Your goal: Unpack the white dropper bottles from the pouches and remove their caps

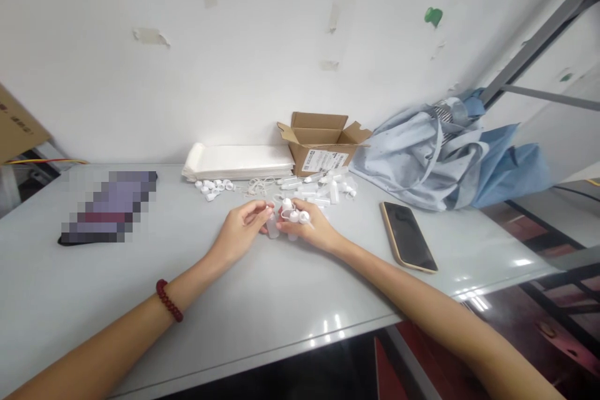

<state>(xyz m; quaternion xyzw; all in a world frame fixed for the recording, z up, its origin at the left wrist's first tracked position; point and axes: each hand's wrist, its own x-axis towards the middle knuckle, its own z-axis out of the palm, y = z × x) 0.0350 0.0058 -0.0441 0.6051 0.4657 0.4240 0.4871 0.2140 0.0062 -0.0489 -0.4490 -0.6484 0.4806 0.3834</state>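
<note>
Near the middle of the table, my left hand (244,225) pinches a small translucent plastic bottle (272,227) near its top. Right beside it, my right hand (315,225) is closed around several small bottles with white caps (294,216). Parts of these bottles are hidden behind my fingers. Just beyond my hands lies a loose pile of clear plastic bottles (307,189). Several loose white caps (214,187) sit to the left of that pile, with thin clear plastic pieces (260,186) between them.
An open cardboard box (323,150) stands against the wall, beside a stack of flat white packets (239,161). A phone (409,236) lies on the right of the grey table (262,319). Behind it rests a light-blue cloth bag (417,156). A blurred-out object (112,206) lies at left.
</note>
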